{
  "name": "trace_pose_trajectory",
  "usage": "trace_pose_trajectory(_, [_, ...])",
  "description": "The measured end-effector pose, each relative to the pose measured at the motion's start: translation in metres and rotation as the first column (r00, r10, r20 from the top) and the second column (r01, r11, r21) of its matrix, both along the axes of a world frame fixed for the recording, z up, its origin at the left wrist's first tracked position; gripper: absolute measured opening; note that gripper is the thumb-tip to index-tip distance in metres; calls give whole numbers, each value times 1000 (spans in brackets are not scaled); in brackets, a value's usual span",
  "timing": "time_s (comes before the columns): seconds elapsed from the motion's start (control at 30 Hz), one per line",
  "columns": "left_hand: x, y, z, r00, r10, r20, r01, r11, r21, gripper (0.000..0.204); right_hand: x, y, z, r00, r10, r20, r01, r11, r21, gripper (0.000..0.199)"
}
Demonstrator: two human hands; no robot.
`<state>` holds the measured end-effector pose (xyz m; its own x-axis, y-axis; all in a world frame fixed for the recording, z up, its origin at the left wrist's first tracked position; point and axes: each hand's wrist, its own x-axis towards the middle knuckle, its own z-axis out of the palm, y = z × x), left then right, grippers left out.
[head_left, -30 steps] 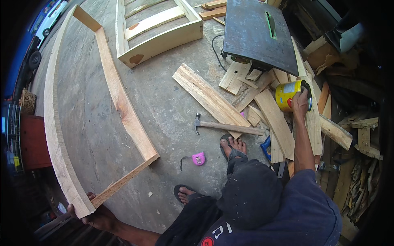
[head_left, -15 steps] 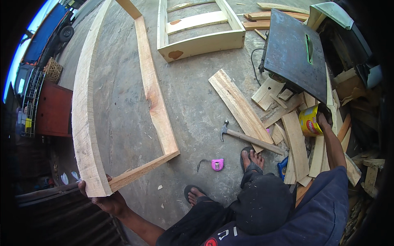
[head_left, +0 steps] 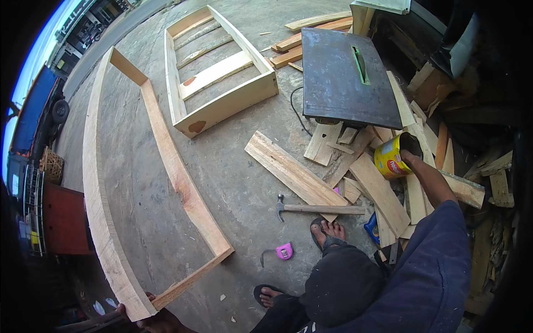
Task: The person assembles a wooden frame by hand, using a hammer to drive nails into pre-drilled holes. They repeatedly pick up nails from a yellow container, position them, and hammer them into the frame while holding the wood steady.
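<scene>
My left hand point(head_left: 161, 323), at the lower left, is closed round the near corner of a long wooden frame point(head_left: 95, 211) made of rough pale boards. Its fingers are partly hidden by the board's end. On the right, my right hand point(head_left: 411, 157) reaches into a yellow tin can point(head_left: 387, 161) that sits tilted on wood scraps. The can hides my fingertips and whatever is inside. Between my hands a claw hammer point(head_left: 322, 209) lies with its handle across the end of a plank point(head_left: 297, 175). A pink tape measure point(head_left: 285, 251) rests on the concrete near my feet.
A second wooden frame with slats point(head_left: 227, 111) lies beyond the first. A dark table saw point(head_left: 344, 77) stands at the far right, its cord point(head_left: 293, 108) on the ground. Offcuts point(head_left: 380, 191) and a blue-handled saw point(head_left: 371, 228) lie right of my feet. A truck point(head_left: 36, 119) is parked far left.
The view has shifted, showing more of the far ground. My right hand has gone deeper into the can. My left hand keeps its grip on the frame's corner.
</scene>
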<state>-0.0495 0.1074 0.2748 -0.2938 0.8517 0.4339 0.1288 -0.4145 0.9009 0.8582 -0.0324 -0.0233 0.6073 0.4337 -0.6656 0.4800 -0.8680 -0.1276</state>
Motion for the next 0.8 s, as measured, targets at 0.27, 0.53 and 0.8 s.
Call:
trace_pose_trajectory(0.27, [3,-1,-3,999,43,-3,-43,999,7,73,-9,1,-1,959,-254,-128,273,949,157,44])
trace_pose_trajectory(0.53, [1,-3,-4,999,-42,-21,42,999,5,72,-60,15,90,724,405,559,-429,898,-95,24])
trace_pose_trajectory(0.8, [17,-8,16,993,47,-107,-46,999,11,72,-181,43,233,679,122,724,-375,905,200,20])
